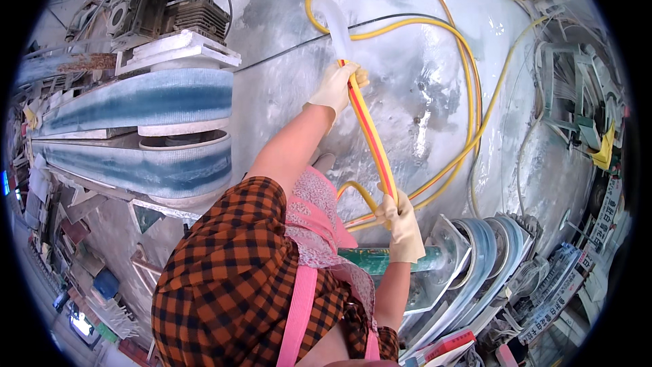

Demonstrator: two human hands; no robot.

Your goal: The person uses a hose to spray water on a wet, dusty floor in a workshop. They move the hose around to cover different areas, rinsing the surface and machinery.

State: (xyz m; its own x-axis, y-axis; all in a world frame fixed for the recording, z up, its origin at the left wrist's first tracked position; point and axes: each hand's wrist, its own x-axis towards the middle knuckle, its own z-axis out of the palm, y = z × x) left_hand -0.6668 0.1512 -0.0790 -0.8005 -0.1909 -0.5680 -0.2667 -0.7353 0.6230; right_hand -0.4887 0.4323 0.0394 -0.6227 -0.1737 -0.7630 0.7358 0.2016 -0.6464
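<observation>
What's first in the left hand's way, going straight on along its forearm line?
Likely the yellow hose curving across the floor; depth is unclear, so the left hand might pass above it.

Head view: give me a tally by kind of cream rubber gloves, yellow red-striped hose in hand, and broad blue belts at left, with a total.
Cream rubber gloves: 2
Yellow red-striped hose in hand: 1
Broad blue belts at left: 2
Total: 5

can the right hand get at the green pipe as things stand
Probably yes: the right hand is closed on the yellow hose and would likely need to let go, but the green pipe shows beneath its wrist, nothing evident between, depth unclear.
</observation>
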